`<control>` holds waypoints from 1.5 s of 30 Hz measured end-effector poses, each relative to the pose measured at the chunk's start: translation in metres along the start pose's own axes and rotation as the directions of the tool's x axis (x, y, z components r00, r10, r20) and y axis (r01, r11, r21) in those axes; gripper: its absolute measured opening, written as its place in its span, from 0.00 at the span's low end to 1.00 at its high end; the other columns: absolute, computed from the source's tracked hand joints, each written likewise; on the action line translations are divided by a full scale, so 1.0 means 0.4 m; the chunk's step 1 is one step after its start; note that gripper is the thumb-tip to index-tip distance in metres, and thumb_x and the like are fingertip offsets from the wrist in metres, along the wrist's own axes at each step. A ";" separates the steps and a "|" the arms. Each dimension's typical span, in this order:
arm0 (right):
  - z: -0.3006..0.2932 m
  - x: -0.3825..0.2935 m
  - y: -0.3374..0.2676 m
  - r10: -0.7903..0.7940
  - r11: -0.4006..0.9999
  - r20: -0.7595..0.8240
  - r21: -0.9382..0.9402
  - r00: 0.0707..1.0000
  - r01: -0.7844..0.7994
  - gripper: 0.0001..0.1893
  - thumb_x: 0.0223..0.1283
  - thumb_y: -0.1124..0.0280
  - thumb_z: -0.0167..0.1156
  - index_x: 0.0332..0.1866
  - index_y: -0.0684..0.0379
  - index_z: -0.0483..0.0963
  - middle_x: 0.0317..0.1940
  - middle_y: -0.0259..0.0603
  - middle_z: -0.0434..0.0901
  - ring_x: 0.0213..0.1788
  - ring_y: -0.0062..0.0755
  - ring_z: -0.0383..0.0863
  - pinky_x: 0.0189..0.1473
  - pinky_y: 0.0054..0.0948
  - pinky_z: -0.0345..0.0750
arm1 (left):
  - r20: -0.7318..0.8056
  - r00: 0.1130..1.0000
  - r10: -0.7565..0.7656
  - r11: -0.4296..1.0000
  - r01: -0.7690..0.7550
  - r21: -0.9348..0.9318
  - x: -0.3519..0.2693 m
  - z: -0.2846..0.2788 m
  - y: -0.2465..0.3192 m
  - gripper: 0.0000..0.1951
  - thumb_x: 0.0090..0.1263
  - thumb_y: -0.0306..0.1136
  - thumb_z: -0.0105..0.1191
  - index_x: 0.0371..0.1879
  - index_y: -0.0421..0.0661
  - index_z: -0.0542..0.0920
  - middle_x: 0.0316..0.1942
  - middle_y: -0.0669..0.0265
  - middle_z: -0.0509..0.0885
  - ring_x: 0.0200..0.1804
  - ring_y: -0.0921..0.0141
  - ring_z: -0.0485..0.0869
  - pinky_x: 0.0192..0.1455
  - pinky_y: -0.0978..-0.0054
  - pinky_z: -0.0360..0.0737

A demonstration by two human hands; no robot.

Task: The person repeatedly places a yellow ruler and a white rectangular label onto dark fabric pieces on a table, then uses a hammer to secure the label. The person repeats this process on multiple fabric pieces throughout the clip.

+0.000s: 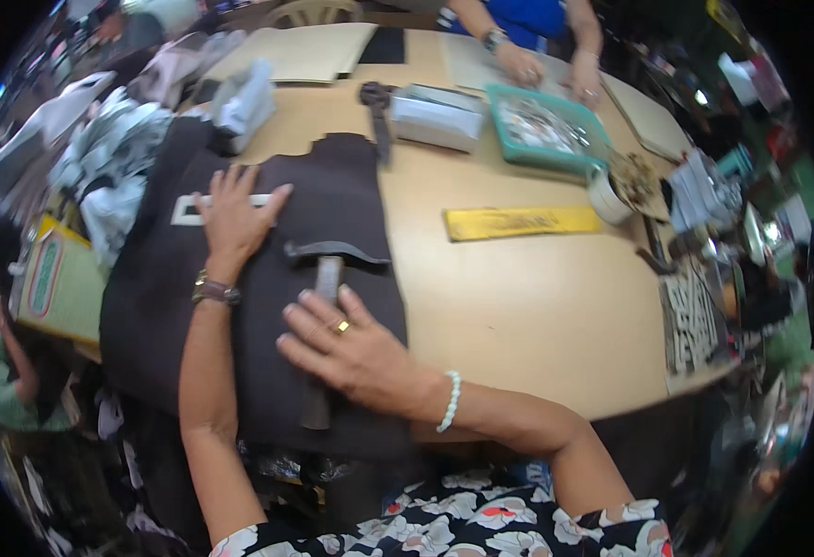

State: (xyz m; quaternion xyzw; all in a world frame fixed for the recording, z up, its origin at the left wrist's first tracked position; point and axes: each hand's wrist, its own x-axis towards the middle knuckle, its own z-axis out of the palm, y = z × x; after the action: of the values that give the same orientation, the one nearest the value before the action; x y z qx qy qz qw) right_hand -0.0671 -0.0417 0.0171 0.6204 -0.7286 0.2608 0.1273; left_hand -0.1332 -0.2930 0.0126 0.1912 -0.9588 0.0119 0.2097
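A dark, flat panel (323, 188), perhaps fabric or leather, lies on the table before me. On it, my left hand (232, 216) is pressed flat with fingers spread, covering part of a white piece (187, 210) that has a rectangular cut-out. A hammer (330, 275) lies on the panel to the right of that hand, its metal head pointing away from me. My right hand (358, 355) is over the hammer's handle, fingers extended across it. Its thumb is hidden, and whether it grips the handle is unclear.
A yellow strip (522, 223) lies to the right. Beyond are a white box (438, 118), a tape roll (377, 97) and a teal basket (549, 163) of small items. A white cup (607, 198) tips near the right edge. Across the table are another person's hands (522, 66).
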 end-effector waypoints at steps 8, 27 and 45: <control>-0.083 -0.374 -0.088 0.227 0.974 0.003 0.008 0.974 -0.227 0.22 0.51 0.69 0.56 0.54 0.62 0.73 0.58 0.52 0.70 0.64 0.49 0.68 0.62 0.48 0.67 | 0.074 0.991 0.107 0.994 -0.108 0.010 0.036 0.066 -0.071 0.30 0.70 0.58 0.45 0.66 0.53 0.71 0.68 0.62 0.69 0.71 0.60 0.64 0.70 0.55 0.57; -0.216 -1.176 0.011 0.908 -0.077 -0.394 -0.496 0.145 -0.865 0.10 0.47 0.74 0.59 0.38 0.61 0.75 0.39 0.46 0.74 0.45 0.45 0.75 0.44 0.39 0.73 | -0.184 0.958 0.221 0.975 -0.211 0.076 -0.062 -0.145 0.109 0.32 0.73 0.51 0.47 0.74 0.58 0.56 0.75 0.61 0.56 0.75 0.55 0.53 0.70 0.37 0.50; -0.287 -1.142 -0.017 0.921 -0.232 -0.367 -0.249 -0.130 -0.940 0.09 0.52 0.78 0.54 0.40 0.62 0.74 0.26 0.56 0.80 0.31 0.59 0.82 0.34 0.48 0.79 | 0.144 0.932 0.334 0.615 -0.099 -0.783 -0.610 -0.139 0.678 0.30 0.68 0.26 0.52 0.70 0.37 0.60 0.71 0.50 0.62 0.74 0.57 0.58 0.74 0.62 0.53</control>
State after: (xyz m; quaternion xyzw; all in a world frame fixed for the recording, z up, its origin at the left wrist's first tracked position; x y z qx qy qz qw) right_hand 0.0142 0.4020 -0.1186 -0.1978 -0.9738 0.1051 0.0390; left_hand -0.0069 0.0523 -0.0203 -0.0339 -0.9086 -0.3949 0.1318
